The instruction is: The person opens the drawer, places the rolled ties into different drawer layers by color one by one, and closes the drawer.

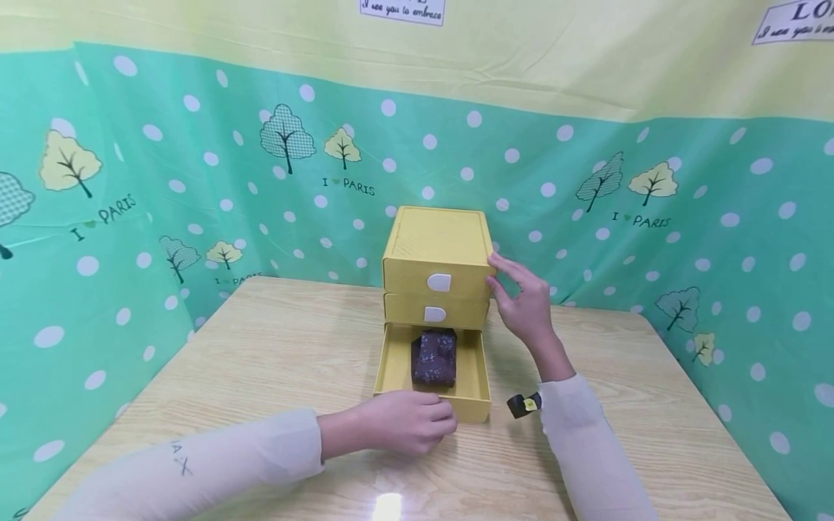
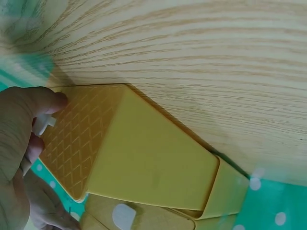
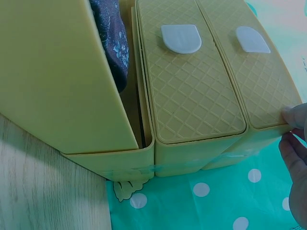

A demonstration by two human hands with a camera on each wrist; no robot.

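Note:
A yellow plastic drawer cabinet (image 1: pixel 440 235) with three drawers stands on the table. Its bottom drawer (image 1: pixel 474 409) is pulled out toward me. Inside that drawer lies a dark, speckled bundle, apparently folded cloth (image 1: pixel 435 357); its side also shows in the right wrist view, as dark fabric (image 3: pixel 112 40). My left hand (image 1: pixel 409 422) is at the drawer's front, thumb and fingers pinching its white handle (image 2: pixel 43 123). With thumb on the front and fingers at the side, my right hand (image 1: pixel 526 302) holds the cabinet's upper right corner.
The upper two drawers are closed, with white handles on the top drawer (image 1: pixel 439 282) and the middle drawer (image 1: pixel 434 314). Behind the wooden table (image 1: pixel 293 333) hangs a green and yellow printed curtain (image 1: pixel 456 145). A black strap piece (image 1: pixel 523 405) sticks out from the right wrist.

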